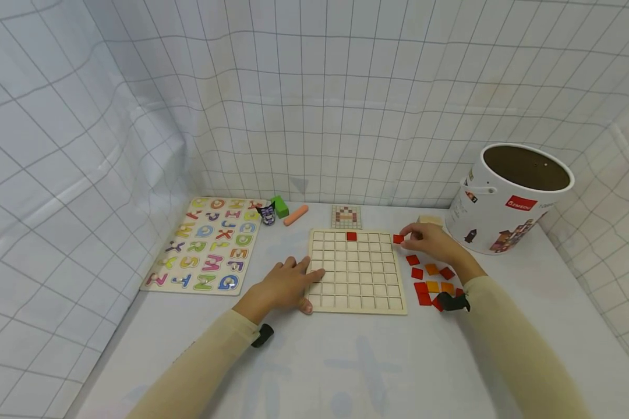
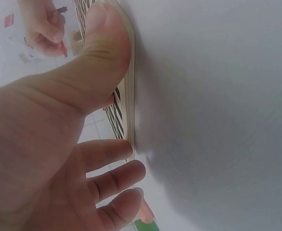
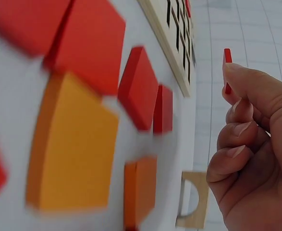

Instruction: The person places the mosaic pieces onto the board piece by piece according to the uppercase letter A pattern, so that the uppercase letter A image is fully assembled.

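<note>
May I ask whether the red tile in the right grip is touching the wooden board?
Apart: in the right wrist view, the gridded backdrop shows between the red tile in the right grip and the wooden board.

Wrinkled white sheeting (image 1: 293, 116) printed with a thin grey square grid hangs behind and along both sides of a white bench (image 1: 340, 372). Soft light leaves a pale sheen on the left-hand folds (image 1: 154, 142).

Soft light, faint shadows, near orange tile (image 3: 78, 154) blurred

An alphabet board (image 1: 199, 265) lies left, a white bucket (image 1: 493, 212) right.
</note>
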`<state>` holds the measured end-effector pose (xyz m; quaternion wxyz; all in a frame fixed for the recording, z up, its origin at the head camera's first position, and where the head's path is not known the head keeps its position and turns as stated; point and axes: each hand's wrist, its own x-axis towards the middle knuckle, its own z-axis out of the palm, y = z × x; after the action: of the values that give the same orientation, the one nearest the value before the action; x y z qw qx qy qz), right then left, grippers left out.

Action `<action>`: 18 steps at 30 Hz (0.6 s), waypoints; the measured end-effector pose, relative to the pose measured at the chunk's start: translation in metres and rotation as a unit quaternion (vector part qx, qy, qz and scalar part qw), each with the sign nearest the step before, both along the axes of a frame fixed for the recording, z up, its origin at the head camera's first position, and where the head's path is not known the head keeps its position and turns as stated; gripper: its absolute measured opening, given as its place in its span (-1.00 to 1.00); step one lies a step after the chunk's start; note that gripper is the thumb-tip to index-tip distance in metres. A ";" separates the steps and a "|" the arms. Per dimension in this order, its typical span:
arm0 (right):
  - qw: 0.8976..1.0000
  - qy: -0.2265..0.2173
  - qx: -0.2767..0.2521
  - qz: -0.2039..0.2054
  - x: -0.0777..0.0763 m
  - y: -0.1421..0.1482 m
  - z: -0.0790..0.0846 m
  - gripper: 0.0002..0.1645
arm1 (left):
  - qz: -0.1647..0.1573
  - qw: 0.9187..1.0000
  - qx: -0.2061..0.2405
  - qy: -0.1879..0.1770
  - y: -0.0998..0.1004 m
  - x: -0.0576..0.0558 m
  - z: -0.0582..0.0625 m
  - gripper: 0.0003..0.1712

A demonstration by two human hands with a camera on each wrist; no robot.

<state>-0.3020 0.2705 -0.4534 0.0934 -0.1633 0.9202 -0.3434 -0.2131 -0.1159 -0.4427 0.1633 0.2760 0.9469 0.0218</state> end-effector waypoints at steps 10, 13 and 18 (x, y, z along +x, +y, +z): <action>0.998 -0.021 0.019 0.050 -0.017 -0.053 -0.004 -0.65 | -0.006 1.000 0.004 0.005 -0.002 0.000 -0.001 0.07; 0.997 -0.021 0.030 0.064 -0.022 -0.064 -0.009 -0.64 | -0.004 1.000 0.007 0.004 -0.002 0.000 -0.002 0.06; 0.996 -0.016 0.052 0.066 -0.021 -0.078 -0.012 -0.67 | -0.002 1.000 0.012 0.000 -0.002 0.000 -0.002 0.05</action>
<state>-0.3226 0.1923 -0.4656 0.1386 -0.2131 0.9225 -0.2903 -0.2129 -0.1175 -0.4447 0.1598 0.2795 0.9462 0.0324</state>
